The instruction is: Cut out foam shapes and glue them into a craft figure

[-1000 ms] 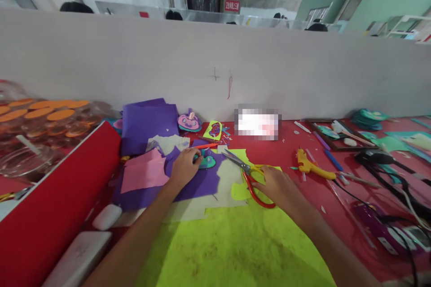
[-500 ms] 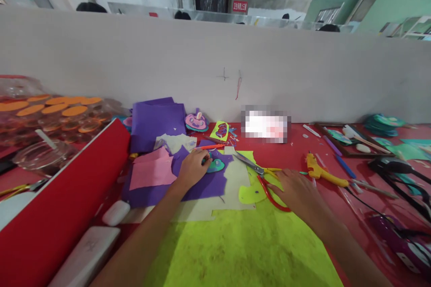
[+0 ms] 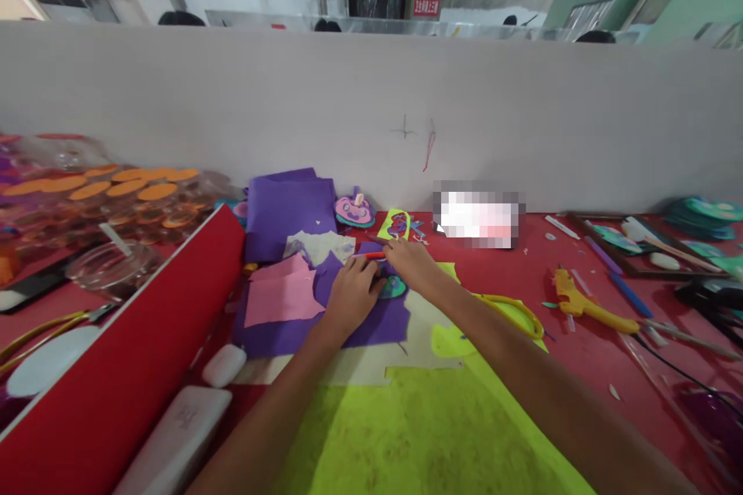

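Observation:
My left hand [image 3: 354, 292] rests on a purple felt sheet [image 3: 272, 325], its fingers curled and pressing on a small teal felt piece [image 3: 395, 288]. My right hand [image 3: 411, 263] has crossed over just behind it, and its fingertips pinch the end of an orange pen [image 3: 370, 255] lying on the felt. The scissors [image 3: 515, 311] lie loose on the lime and cream felt to the right of my forearm; only their yellow handle shows.
A large lime felt sheet [image 3: 418, 425] covers the near table. A red roll [image 3: 145, 340] slants along the left, with white cases [image 3: 179, 425] beside it and orange-lidded containers [image 3: 116, 193] behind. A yellow glue gun [image 3: 583, 308] and a tool tray [image 3: 638, 247] sit right. A grey partition [image 3: 232, 108] closes the back.
My right hand let go of the scissors and moved left to the orange pen beside my left hand. The view shifted slightly, and my left hand stayed on the teal piece.

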The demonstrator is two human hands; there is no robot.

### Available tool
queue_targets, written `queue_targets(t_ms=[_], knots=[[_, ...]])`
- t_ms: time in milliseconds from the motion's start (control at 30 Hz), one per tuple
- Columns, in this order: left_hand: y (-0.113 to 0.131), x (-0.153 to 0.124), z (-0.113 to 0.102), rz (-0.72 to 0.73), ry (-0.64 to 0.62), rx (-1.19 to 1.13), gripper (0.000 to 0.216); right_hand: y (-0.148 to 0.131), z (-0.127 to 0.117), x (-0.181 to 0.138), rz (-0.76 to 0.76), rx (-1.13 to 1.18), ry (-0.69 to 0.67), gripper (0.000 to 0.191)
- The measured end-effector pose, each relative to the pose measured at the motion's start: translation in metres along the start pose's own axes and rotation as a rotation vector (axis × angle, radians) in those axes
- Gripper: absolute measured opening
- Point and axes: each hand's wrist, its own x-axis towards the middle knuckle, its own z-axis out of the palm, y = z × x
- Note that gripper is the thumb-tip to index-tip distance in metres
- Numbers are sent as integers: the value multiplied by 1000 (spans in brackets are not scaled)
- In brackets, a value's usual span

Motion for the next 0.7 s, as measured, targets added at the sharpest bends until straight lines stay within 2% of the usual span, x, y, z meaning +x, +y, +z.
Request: queue_targets(t_ms=[133,300,333,367,400,567,700], knots=[[5,0,-4,-40,10,47,19,8,6,0,52,73,77,25],[8,2,-9,-62,-3,28,27,20,0,-22,267,216,271,25],[7,2,-9,-39,-20,5,26,21,1,-28,308,284,322,25],[6,2,-9,-8,-44,-20,25,21,4,-34,353,558,449,21],[4,1,-8,26,-73,-45,26,20,7,-39,351,657,486,24],[-3,-1,-6,113,-192,-110,42,10,26,-45,362,1034,578,48],[-2,-1,-7,105,-172,-83,32,7,37,-29,463,1275,694,52]])
